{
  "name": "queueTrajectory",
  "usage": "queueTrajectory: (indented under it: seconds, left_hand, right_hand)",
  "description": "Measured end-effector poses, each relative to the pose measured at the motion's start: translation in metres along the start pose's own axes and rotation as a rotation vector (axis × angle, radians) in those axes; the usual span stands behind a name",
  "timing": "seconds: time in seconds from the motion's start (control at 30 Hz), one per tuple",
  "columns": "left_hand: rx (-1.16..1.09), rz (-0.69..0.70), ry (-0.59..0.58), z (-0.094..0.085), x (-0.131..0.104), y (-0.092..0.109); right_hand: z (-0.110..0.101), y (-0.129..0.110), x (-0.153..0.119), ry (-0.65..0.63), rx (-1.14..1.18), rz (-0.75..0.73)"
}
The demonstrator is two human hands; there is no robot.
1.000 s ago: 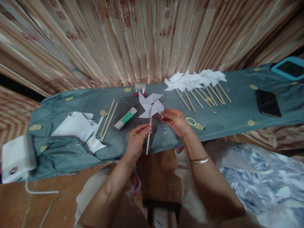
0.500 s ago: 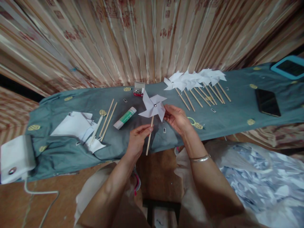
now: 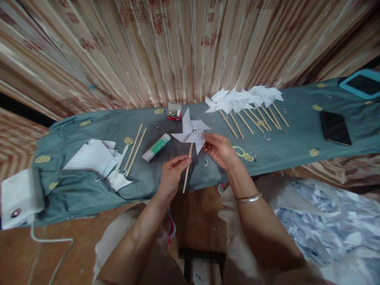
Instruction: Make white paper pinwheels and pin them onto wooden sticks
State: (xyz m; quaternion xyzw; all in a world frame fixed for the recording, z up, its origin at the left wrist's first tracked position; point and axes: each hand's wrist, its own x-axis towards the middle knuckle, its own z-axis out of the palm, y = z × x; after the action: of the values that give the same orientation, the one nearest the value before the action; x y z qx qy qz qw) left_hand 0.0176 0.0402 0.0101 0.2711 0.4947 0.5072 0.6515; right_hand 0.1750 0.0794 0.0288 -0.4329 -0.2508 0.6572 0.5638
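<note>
A white paper pinwheel with a silver pin at its centre faces up on a thin wooden stick. My left hand pinches that stick below the blades. At the pinwheel's right edge is my right hand, its fingers curled at a blade; whether they grip the paper cannot be made out. Behind the pinwheel sits a small open red box of metal pins. A green and white tube lies to the left of it.
Several finished pinwheels overlap at the back right. Two sticks, a white pen and paper sheets lie left. Further right are green scissor handles, a black phone and a blue-framed device. A white box stands far left.
The pinwheel's blades have turned a little on the stick. My right hand has shifted slightly left and down, while my left hand stays on the stick.
</note>
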Motion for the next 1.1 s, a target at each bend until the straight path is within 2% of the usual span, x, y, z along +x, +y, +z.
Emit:
queueTrajectory:
  seconds: [0.47,0.63,0.8,0.93,1.1]
  left_hand:
    - [-0.017,0.021,0.003,0.000,0.001,-0.001]
    - [-0.005,0.021,-0.006,0.000,0.000,0.001]
    - [-0.004,0.019,0.014,-0.001,0.000,0.006]
    - [0.012,0.007,0.010,-0.002,0.000,0.008]
    - [0.057,-0.037,-0.055,-0.003,-0.004,0.005]
  right_hand:
    - [0.005,0.003,-0.003,0.009,-0.020,0.040]
    - [0.006,0.003,-0.006,-0.001,-0.108,0.053]
    - [-0.003,-0.005,-0.007,0.004,-0.202,0.037]
    - [-0.012,-0.014,-0.006,0.076,-0.168,-0.033]
    - [-0.019,-0.015,0.000,0.219,-0.075,-0.157]
